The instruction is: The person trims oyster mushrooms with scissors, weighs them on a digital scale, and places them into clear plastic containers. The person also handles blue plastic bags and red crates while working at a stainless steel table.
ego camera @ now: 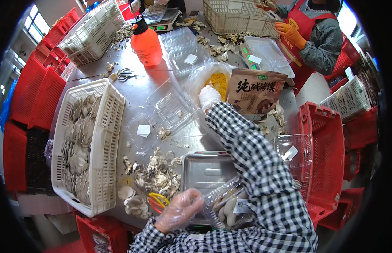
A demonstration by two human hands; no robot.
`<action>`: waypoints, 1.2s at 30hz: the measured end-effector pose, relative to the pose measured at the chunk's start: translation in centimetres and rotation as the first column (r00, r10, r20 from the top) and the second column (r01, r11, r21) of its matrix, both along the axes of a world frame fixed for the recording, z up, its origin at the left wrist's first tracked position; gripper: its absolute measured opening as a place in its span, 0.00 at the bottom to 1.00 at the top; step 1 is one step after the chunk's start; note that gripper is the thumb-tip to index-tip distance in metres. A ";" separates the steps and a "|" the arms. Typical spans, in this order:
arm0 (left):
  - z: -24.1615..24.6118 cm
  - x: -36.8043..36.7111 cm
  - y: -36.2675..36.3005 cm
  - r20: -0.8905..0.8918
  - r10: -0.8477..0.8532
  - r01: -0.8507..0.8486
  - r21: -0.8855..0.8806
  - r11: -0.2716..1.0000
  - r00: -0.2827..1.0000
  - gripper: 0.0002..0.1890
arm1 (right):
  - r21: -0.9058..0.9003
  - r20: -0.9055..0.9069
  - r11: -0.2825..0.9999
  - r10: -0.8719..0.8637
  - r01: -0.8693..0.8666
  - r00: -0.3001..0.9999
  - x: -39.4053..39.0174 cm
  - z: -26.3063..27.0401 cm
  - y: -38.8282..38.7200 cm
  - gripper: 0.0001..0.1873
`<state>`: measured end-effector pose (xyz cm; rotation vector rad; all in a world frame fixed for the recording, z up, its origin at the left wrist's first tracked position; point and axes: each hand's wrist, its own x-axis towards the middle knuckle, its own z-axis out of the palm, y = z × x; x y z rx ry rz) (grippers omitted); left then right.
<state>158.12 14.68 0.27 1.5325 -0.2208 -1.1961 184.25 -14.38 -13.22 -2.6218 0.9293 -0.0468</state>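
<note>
My left hand [183,207], in a clear plastic glove, pinches the side of a clear plastic clamshell box [218,193]. Inside that box lie oyster mushrooms [229,212], and a white printed label [241,206] shows on it. The box rests over the near end of a metal scale pan [208,172]. Farther off, my right hand [210,95], in a white glove, reaches into an open plastic bag [196,77] of yellow rubber bands [219,81]; its fingertips are hidden. Beside the left hand are yellow and red looped handles [158,200], next to a heap of mushroom trimmings [161,174].
A white crate [109,145] of oyster mushrooms stands left. Beyond are scissors [124,75], an orange spray bottle [147,46] and clear trays [170,104]. A brown printed pouch [254,91] stands by the bag. A red crate [324,164] is right; a co-worker in a red apron [295,34] stands across.
</note>
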 end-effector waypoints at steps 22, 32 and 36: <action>1.9 7.3 1.6 0.376 -0.059 0.062 0.005 0.998 0.925 0.32 | 0.772 0.219 0.532 0.291 -0.348 0.931 -13.3 17.8 0.0 0.08; 2.4 10.5 -5.6 0.650 0.270 -0.246 -0.130 0.960 0.710 0.07 | 0.895 0.446 -0.001 0.083 -0.447 0.891 -22.9 19.3 3.6 0.02; 1.0 10.5 -4.9 0.201 0.692 -0.607 -0.355 0.711 0.693 0.06 | 0.918 0.382 -0.218 0.264 -0.331 0.886 -24.7 17.7 2.8 0.03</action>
